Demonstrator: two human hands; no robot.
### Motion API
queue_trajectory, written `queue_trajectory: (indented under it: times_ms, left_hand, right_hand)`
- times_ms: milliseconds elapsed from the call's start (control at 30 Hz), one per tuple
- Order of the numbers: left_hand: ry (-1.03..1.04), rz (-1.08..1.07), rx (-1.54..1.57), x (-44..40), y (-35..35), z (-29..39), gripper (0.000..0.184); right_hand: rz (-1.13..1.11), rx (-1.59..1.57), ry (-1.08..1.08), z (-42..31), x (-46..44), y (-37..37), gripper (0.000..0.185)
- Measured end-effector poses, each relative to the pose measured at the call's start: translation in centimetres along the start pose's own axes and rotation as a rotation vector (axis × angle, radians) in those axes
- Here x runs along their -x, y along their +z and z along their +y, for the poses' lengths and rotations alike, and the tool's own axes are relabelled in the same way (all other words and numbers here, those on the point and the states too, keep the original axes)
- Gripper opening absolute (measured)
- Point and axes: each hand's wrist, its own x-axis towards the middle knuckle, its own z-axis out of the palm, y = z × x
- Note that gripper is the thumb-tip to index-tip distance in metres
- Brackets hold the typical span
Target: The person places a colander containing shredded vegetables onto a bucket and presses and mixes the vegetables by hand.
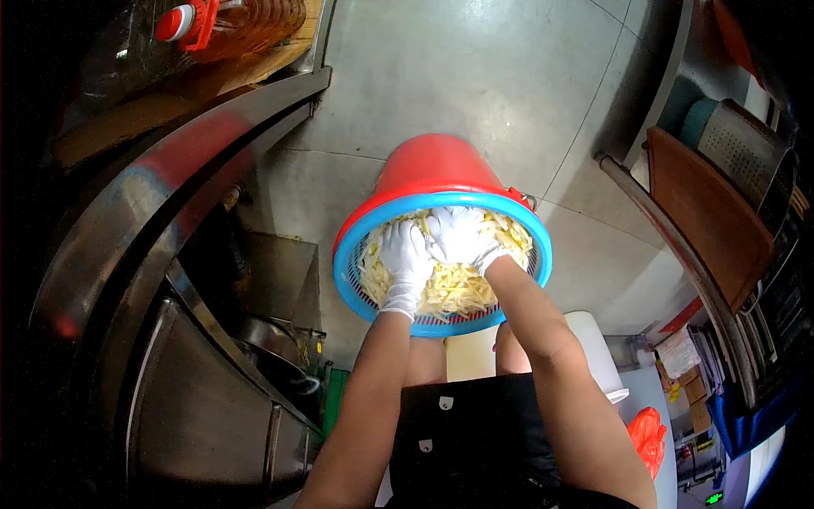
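Thin pale-yellow vegetable strips (pixel 458 290) fill a blue-rimmed basket (pixel 341 276) with slotted sides. The basket sits in the mouth of a red bucket (pixel 441 165). My left hand (pixel 405 254), in a white glove, rests on the strips at the left, its fingers stretched away from me. Close beside it, my right hand (pixel 458 235), also gloved in white, presses onto the strips nearer the far rim with its fingers spread. Some fingertips sink among the strips and are hidden. Exactly which vegetable this is, I cannot tell.
Steel counters (pixel 220 394) curve along the left, with a large red-capped bottle (pixel 254 21) on top. On the right stands a metal-railed rack (pixel 678 246) holding a brown board (pixel 708 216). A red plastic bag (pixel 649 441) lies near my right arm. Grey floor tiles (pixel 407 76) stretch beyond the bucket.
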Motion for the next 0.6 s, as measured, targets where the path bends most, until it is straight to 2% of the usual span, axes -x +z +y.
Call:
queue_trajectory:
  times_ms: [100,200,400,600]
  left_hand:
    - [0.006,0.016,0.011,-0.29,-0.15,0.23,0.018]
    - [-0.01,0.005,-0.012,-0.15,0.06,-0.05,0.018]
    - [-0.056,-0.039,-0.023,-0.03,0.31,-0.19,0.018]
    - [-0.039,-0.027,-0.061,-0.02,0.32,-0.1,0.019]
  right_hand:
    - [-0.141,-0.052,0.037,-0.03,-0.07,-0.28,0.04]
    - [-0.182,-0.082,0.046,0.0,-0.19,-0.36,0.04]
    - [-0.183,-0.117,0.029,0.22,-0.31,-0.38,0.039]
    - [-0.073,-0.092,-0.003,0.38,-0.06,0.45,0.033]
